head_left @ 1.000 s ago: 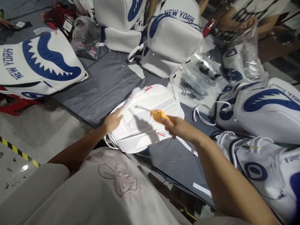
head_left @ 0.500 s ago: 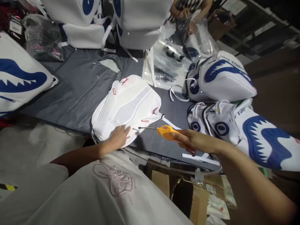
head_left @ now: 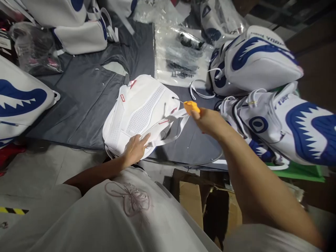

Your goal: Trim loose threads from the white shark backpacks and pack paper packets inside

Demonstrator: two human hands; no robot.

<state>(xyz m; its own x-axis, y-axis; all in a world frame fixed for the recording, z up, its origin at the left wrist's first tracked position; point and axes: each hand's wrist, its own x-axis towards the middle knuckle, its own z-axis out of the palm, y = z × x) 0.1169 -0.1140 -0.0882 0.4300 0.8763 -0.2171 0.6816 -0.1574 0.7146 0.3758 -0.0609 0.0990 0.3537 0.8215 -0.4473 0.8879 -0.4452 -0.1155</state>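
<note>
A white backpack lies on the dark grey table cover, its perforated back panel and red-trimmed shoulder straps facing up. My left hand rests on its near edge, fingers stretched out and apart. Beside those fingertips a white webbing strap curves in a loop toward the right. My right hand is closed around an orange-handled tool with a thin metal rod; its exact kind is unclear. The dark tip of the rod is over the far right edge of the backpack; whether it touches I cannot tell.
Blue-and-white backpacks with shark-tooth patterns stand at right and left. Clear plastic bags lie behind the backpack, and a dark wrapped package sits back left. Cardboard boxes are below the table's near edge.
My right hand has moved up and left with the orange tool, bringing its tip to the backpack's far right edge. The webbing strap now loops beside the bag. My left hand stays on the backpack.
</note>
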